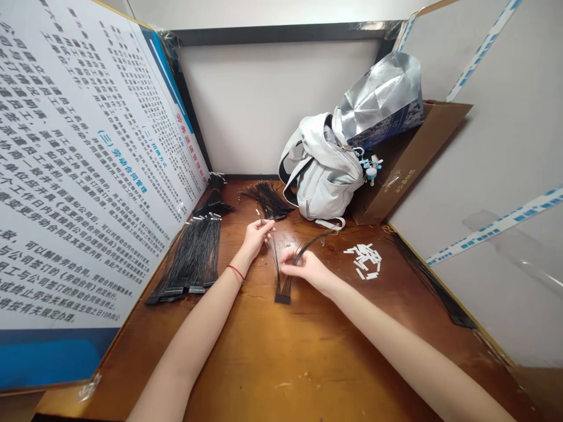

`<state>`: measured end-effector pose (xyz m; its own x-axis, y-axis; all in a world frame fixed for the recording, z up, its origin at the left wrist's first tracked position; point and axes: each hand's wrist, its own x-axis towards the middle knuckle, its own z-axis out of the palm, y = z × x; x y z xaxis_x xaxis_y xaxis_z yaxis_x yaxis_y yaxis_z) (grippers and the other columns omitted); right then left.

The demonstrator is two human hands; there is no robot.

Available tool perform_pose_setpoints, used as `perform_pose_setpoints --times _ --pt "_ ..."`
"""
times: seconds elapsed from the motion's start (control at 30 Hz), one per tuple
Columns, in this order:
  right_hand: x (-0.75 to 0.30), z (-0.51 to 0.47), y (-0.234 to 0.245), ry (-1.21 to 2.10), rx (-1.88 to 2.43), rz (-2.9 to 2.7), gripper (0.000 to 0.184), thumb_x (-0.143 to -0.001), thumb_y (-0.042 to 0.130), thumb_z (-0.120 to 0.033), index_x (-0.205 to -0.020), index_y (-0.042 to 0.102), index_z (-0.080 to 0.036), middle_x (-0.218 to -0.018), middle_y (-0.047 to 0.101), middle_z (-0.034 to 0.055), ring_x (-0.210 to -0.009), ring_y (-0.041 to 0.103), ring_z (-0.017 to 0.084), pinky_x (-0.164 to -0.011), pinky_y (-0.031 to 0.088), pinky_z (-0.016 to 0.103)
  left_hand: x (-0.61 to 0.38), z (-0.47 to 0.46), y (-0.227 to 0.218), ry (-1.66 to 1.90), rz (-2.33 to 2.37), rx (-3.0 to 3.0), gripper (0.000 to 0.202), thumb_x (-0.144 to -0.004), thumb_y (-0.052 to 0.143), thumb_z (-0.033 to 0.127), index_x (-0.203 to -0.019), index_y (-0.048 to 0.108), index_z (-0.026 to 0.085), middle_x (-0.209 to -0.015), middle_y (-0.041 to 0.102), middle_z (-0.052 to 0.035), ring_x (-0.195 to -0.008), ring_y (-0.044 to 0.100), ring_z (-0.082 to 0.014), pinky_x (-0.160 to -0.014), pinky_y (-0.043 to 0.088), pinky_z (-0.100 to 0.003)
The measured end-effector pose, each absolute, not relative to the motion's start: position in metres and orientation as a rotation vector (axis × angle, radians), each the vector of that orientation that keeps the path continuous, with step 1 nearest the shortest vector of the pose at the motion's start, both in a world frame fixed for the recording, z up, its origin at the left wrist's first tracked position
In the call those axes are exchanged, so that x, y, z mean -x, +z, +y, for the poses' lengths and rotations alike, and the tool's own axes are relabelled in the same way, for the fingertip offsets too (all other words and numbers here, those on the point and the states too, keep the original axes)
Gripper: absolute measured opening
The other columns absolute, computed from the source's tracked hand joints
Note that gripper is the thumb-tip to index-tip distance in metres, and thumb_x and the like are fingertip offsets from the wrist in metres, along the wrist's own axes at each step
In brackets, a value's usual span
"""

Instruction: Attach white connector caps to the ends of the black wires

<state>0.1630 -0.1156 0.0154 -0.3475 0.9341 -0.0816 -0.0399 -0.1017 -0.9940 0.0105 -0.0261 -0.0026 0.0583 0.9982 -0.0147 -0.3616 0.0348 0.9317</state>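
Note:
A small bundle of thin black wires ending in a black connector (282,298) lies on the brown wooden table (272,357). My left hand (255,235) pinches the far ends of these wires, fingers closed. My right hand (303,265) is closed on the wires near their middle and also grips a curved black wire that arcs off to the right.
Finished black wire harnesses (193,261) lie in a row at the left, loose black wires (266,199) at the back. Small white pieces (365,261) sit right of my hands. A white backpack (323,170), silver bag (382,99) and cardboard (409,158) fill the back right. Printed boards wall both sides.

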Motion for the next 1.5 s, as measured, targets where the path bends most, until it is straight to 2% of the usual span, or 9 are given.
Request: perform_pose_setpoints --times 0.13,0.23,0.4,0.53,0.7,0.83,0.97,1.23,1.5 --pt "-0.151 -0.074 0.013 1.552 0.950 -1.027 0.037 -0.054 0.076 -0.040 -0.075 0.057 -0.018 -0.065 0.055 -0.0028 -0.056 0.049 0.008 -0.055 0.039 0.022 -0.014 -0.030 -0.002 1.239 0.965 -1.120 0.037 -0.053 0.076 0.042 -0.066 0.059 0.012 -0.054 0.057 0.0000 -0.038 0.042 -0.0045 -0.036 0.027 -0.017" --pt "-0.139 -0.045 0.010 1.469 0.956 -0.970 0.041 -0.049 0.077 -0.043 -0.073 0.057 -0.017 -0.055 0.049 -0.0047 -0.046 0.039 0.006 -0.042 0.029 0.020 -0.016 -0.030 -0.003 1.233 0.990 -1.163 0.035 -0.054 0.075 0.042 -0.063 0.057 0.013 -0.049 0.055 0.0008 -0.037 0.042 -0.0055 -0.036 0.027 -0.018" --pt "-0.128 -0.023 0.001 1.371 1.022 -0.973 0.043 -0.048 0.076 -0.046 -0.074 0.058 -0.016 -0.053 0.048 -0.0045 -0.042 0.035 0.005 -0.038 0.019 0.020 -0.019 -0.027 -0.007 1.231 1.063 -1.198 0.031 -0.058 0.072 0.039 -0.061 0.055 0.014 -0.046 0.053 0.0016 -0.035 0.042 -0.0069 -0.035 0.027 -0.018" --pt "-0.130 -0.020 -0.006 1.325 1.030 -0.992 0.042 -0.050 0.076 -0.047 -0.072 0.057 -0.016 -0.057 0.052 -0.0028 -0.045 0.040 0.006 -0.040 0.024 0.020 -0.020 -0.023 -0.009 1.172 1.087 -1.274 0.030 -0.058 0.073 0.036 -0.059 0.055 0.013 -0.045 0.052 0.0016 -0.035 0.042 -0.0069 -0.037 0.028 -0.019" --pt "-0.134 -0.016 -0.012 1.249 0.971 -0.935 0.040 -0.053 0.074 -0.049 -0.072 0.057 -0.018 -0.067 0.055 -0.0024 -0.055 0.047 0.008 -0.052 0.037 0.021 -0.014 -0.018 -0.005 1.208 0.896 -0.937 0.031 -0.070 0.065 0.038 -0.087 0.064 0.012 -0.070 0.065 -0.0047 -0.053 0.055 -0.0089 -0.048 0.040 -0.019" --pt "-0.134 -0.016 -0.014 1.253 0.956 -0.950 0.039 -0.055 0.073 -0.050 -0.072 0.057 -0.018 -0.068 0.056 -0.0008 -0.062 0.051 0.010 -0.058 0.041 0.022 -0.009 -0.015 -0.004 1.288 0.848 -0.707 0.020 -0.078 0.058 0.028 -0.086 0.065 0.012 -0.069 0.062 -0.0039 -0.060 0.056 -0.0078 -0.058 0.044 -0.019" --pt "-0.134 -0.017 -0.016 1.236 0.944 -0.977 0.038 -0.056 0.072 -0.049 -0.073 0.059 -0.018 -0.071 0.058 -0.0002 -0.065 0.053 0.011 -0.063 0.042 0.023 -0.011 -0.014 -0.010 1.421 0.860 -0.697 0.013 -0.072 0.066 0.019 -0.083 0.066 0.012 -0.064 0.058 0.0002 -0.057 0.051 -0.0046 -0.060 0.041 -0.017" --pt "-0.132 -0.017 -0.016 1.280 0.944 -1.032 0.037 -0.054 0.074 -0.047 -0.074 0.062 -0.018 -0.077 0.064 0.0021 -0.073 0.059 0.014 -0.067 0.044 0.025 -0.018 -0.015 -0.015 1.568 0.882 -0.785 0.046 -0.057 0.077 0.021 -0.099 0.061 0.014 -0.061 0.062 0.0024 -0.058 0.056 -0.0078 -0.064 0.044 -0.021" --pt "-0.132 -0.020 -0.013 1.267 0.958 -1.045 0.035 -0.055 0.074 -0.046 -0.072 0.061 -0.017 -0.074 0.065 0.0028 -0.075 0.061 0.016 -0.071 0.046 0.027 -0.020 -0.018 -0.012 1.554 0.869 -0.762 0.037 -0.055 0.078 0.027 -0.086 0.066 0.012 -0.082 0.068 -0.0069 -0.076 0.063 -0.0139 -0.079 0.047 -0.028"
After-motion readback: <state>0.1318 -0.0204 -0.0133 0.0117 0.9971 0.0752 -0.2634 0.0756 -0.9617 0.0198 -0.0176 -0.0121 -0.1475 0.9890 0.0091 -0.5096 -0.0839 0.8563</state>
